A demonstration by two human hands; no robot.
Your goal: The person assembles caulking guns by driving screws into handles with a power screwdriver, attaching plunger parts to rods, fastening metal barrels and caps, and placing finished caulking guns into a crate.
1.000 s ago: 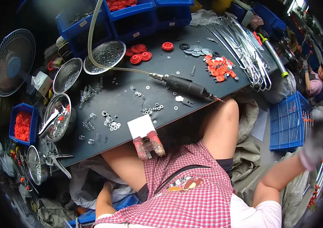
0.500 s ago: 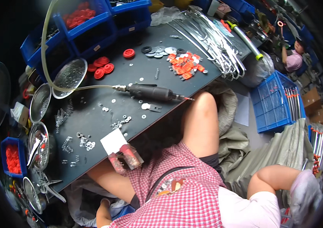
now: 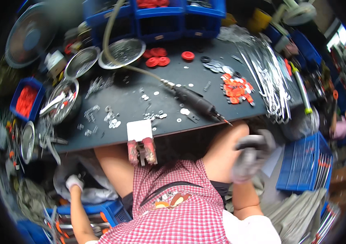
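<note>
The gloved right hand point(image 3: 253, 156) is blurred by the knee point(image 3: 238, 131); the left hand point(image 3: 74, 182) nears a pale sack point(image 3: 99, 188). Neither grip is discernible. A bumped pneumatic screwdriver point(image 3: 195, 101) could roll off the bench point(image 3: 72, 135), lying near its edge.

Back of surface point(image 3: 195, 71): blue bins point(image 3: 158, 26) block the way like a wall.
Across the middle: the hose point(image 3: 142, 72) and dark power driver point(image 3: 195, 100) make a slanting barrier.
Front edge: a white-topped fixture point(image 3: 139, 131) juts out; between it and the driver's tip a hand could pass above the scattered washers.
Right end: long metal rods point(image 3: 268, 81) and the orange parts point(image 3: 236, 88) fill it.
Right hand point(image 3: 252, 156): near the knee, driver's tip close by.
Left hand point(image 3: 74, 183): low, a thigh point(image 3: 112, 168) between it and the fixture.
</note>
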